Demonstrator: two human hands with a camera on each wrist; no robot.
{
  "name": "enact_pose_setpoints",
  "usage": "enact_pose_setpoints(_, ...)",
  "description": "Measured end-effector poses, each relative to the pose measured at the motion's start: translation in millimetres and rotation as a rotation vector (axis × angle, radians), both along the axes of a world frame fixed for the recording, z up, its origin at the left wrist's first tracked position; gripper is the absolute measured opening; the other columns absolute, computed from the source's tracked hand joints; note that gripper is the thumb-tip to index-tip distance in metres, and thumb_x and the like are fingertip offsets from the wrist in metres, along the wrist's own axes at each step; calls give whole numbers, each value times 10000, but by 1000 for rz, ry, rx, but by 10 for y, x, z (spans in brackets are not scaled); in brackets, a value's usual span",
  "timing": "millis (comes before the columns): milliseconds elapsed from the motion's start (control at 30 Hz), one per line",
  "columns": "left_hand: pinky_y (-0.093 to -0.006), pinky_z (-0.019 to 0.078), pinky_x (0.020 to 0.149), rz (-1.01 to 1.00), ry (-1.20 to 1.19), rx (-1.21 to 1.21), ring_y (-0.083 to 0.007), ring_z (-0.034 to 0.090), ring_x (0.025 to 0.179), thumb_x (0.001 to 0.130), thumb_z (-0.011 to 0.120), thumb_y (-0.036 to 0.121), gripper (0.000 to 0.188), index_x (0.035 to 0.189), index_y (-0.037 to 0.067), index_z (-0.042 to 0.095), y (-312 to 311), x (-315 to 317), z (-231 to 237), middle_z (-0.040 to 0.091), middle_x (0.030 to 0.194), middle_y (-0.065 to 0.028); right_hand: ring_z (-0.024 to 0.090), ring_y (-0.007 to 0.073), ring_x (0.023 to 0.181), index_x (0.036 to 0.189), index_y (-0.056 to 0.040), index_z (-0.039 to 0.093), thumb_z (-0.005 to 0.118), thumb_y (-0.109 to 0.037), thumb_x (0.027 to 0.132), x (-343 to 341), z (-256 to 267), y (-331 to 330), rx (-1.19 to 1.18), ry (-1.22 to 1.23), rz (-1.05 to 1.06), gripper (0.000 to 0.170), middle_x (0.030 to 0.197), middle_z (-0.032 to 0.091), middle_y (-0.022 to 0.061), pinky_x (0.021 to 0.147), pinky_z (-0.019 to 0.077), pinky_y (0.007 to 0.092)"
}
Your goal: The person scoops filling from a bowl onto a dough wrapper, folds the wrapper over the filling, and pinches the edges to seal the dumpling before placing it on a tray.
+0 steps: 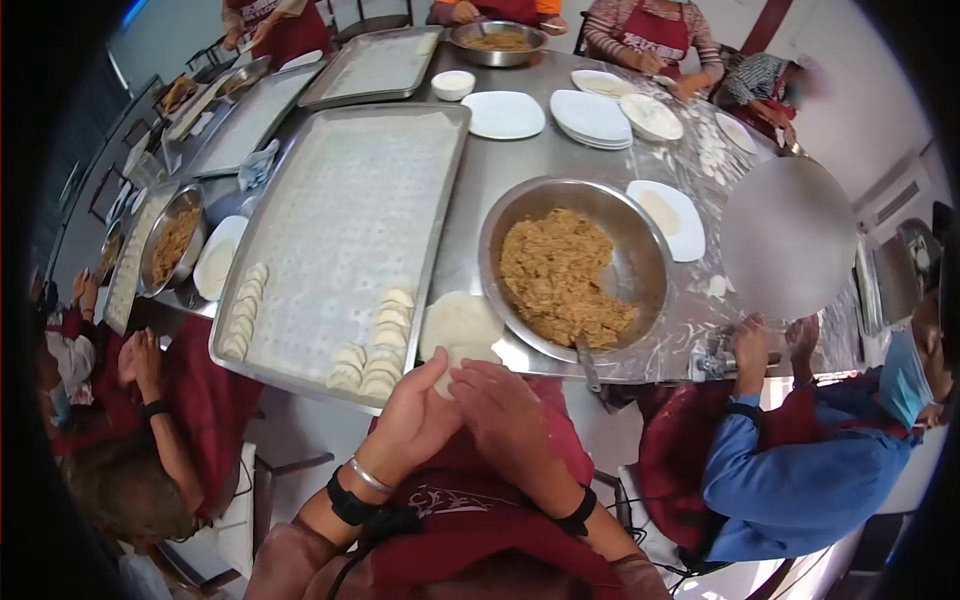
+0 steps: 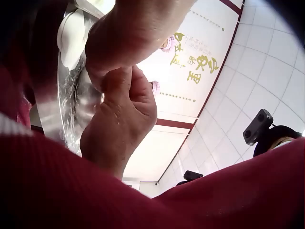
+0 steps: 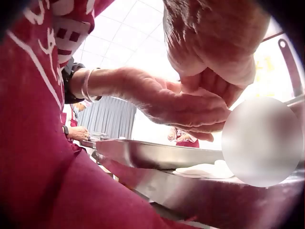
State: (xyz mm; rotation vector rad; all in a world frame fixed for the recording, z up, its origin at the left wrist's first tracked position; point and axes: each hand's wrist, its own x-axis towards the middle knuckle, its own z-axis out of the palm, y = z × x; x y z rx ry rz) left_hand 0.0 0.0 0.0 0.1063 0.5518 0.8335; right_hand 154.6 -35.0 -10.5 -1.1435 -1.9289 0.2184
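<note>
a mostly hidden dough wrapper (image 1: 462,357) is held between left hand (image 1: 413,412) and right hand (image 1: 508,414) at the metal tabletop (image 1: 500,163), under ceiling tiles (image 2: 255,71).

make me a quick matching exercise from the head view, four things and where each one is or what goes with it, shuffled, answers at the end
Things
1. left hand
2. nearest brown filling
3. crescent dumplings
4. stacked white plates

Places and states
A. on the metal table, beyond the big bowl
B. on the nearest large tray
C. silver bracelet at its wrist
D. inside the big bowl

Pairs: 1-C, 2-D, 3-B, 4-A
</note>
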Motion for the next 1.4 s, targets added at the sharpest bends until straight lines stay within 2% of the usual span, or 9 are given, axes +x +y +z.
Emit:
enact_pose_setpoints(133, -472, 402, 1108, -14, 62, 93, -368, 505, 1274, 986, 518, 143, 505, 1408, -78, 352, -16, 217, 80, 501, 1374, -223, 660, 314, 1023, 1058, -47, 673, 688, -40, 775, 411, 510, -260, -55, 50, -86, 283, 1028, 689, 126, 872, 529, 406)
enact_pose_setpoints(233, -435, 470, 1066, 15, 159, 154, -358, 563, 1210, 961, 530, 70, 442, 1349, -109, 415, -32, 172, 187, 528, 1335, -234, 655, 320, 978, 1075, -31, 670, 697, -1, 743, 747, 579, -416, 68, 56, -357, 335, 997, 683, 131, 847, 523, 390)
enact_pose_setpoints(300, -434, 501, 1026, -26, 211, 167, -347, 596, 1159, 974, 495, 64, 375, 1305, -107, 445, -56, 181, 174, 569, 1261, -216, 658, 303, 904, 1040, 7, 681, 681, 70, 709, 923, 561, -367, -42, 115, -629, 336, 992, 680, 126, 811, 520, 364)
enact_pose_setpoints(400, -429, 508, 1014, -96, 236, 190, -357, 612, 1131, 965, 495, 47, 373, 1299, -111, 446, -81, 236, 139, 585, 1237, -219, 628, 303, 852, 1010, -43, 703, 704, 33, 730, 985, 431, -207, -16, -36, -554, 290, 905, 667, 102, 771, 505, 381)
enact_pose_setpoints(633, -443, 508, 1004, -143, 327, 217, -367, 617, 1121, 950, 497, 27, 366, 1287, -111, 462, -126, 220, 318, 594, 1222, -230, 615, 281, 827, 903, -62, 723, 733, 5, 725, 898, 234, -7, -90, 80, -405, 191, 877, 654, 83, 718, 499, 369)
enact_pose_setpoints(733, -513, 477, 1025, -94, 360, 217, -411, 598, 1136, 905, 542, 3, 435, 1313, -118, 451, -152, 226, 315, 585, 1247, -239, 611, 315, 836, 844, -54, 698, 676, -48, 799, 927, 34, 27, -82, 80, -440, 51, 869, 647, 105, 718, 496, 389)
enact_pose_setpoints(900, -511, 531, 944, -112, 346, 276, -395, 622, 1088, 878, 572, 36, 424, 1281, -71, 494, -164, 256, 215, 615, 1185, -219, 617, 319, 803, 894, -75, 681, 648, -52, 816, 999, 114, 47, -158, 130, -443, 87, 836, 637, 110, 695, 501, 404)
enact_pose_setpoints(967, -491, 469, 1040, -157, 299, 288, -402, 557, 1188, 935, 552, 48, 448, 1338, -112, 439, -156, 243, 294, 548, 1285, -247, 622, 317, 844, 908, -86, 686, 673, -91, 818, 1012, 185, 48, -195, 72, -484, 91, 876, 638, 100, 717, 508, 405)
enact_pose_setpoints(1400, -472, 482, 1029, -194, 387, 310, -376, 589, 1145, 926, 558, 47, 426, 1295, -135, 452, -187, 187, 281, 575, 1220, -251, 622, 299, 879, 948, -85, 696, 691, -129, 819, 906, 251, 25, -263, 102, -570, 136, 895, 633, 82, 716, 519, 407)
